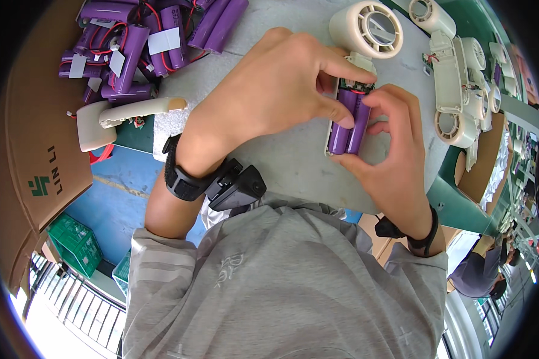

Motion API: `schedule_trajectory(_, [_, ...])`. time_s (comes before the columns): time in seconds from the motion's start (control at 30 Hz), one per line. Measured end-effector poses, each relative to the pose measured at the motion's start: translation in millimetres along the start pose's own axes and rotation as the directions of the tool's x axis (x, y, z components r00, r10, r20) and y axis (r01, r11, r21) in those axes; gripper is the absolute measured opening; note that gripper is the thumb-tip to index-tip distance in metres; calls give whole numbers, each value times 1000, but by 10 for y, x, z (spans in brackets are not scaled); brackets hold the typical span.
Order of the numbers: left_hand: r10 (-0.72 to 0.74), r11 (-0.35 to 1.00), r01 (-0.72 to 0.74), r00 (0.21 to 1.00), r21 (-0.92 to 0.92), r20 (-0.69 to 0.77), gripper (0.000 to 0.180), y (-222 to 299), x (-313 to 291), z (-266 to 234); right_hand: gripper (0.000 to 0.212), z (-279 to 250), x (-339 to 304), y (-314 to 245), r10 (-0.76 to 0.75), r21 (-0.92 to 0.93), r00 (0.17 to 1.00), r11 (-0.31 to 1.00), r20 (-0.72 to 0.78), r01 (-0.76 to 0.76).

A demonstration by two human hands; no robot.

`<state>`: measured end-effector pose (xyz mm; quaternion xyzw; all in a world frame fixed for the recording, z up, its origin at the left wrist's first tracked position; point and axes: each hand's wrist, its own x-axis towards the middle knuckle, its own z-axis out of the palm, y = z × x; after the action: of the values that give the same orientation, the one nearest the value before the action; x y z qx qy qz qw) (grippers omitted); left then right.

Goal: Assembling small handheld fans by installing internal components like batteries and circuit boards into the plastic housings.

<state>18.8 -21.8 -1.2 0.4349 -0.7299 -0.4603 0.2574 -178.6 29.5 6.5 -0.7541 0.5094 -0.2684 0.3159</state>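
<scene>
On the grey tabletop lies a cream-white handheld fan housing point(328, 142) with its round fan head point(340, 31) pointing away from me. A purple battery pack point(347, 136) of two side-by-side cells sits in its open handle, below a small green circuit board point(360, 85) with a red wire. My left hand point(269, 90) bends over the handle from the left, thumb on the cells and forefinger by the board. From the right, my right hand point(395, 143) curls around the pack, thumb at its near end, fingertips along its right side. Its palm side is partly hidden.
Several purple battery packs point(132, 57) with red wires are piled at the far left. A cream fan part point(96, 128) lies at the left table edge beside a large cardboard box point(60, 173). More fan housings point(449, 78) line the right side. Green crates point(75, 242) stand on the blue floor.
</scene>
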Motion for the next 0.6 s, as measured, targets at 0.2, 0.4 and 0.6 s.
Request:
schedule_trajectory(0.2, [118,985,-131,986,-116,-116,45,-129,18,53,72,-83,44,20,-62,19,997,998,51,61])
schedule_trajectory(0.4, [124,982,-134,989,-130,-80,46,-100,-48,66,73,-66,-81,103,-258,-149,963,952,72,267])
schedule_trajectory(0.6, [187,977,-195,978,-88,-89,55,-72,-84,62,67,-103,-36,-39,-211,-277,965,928,157,248])
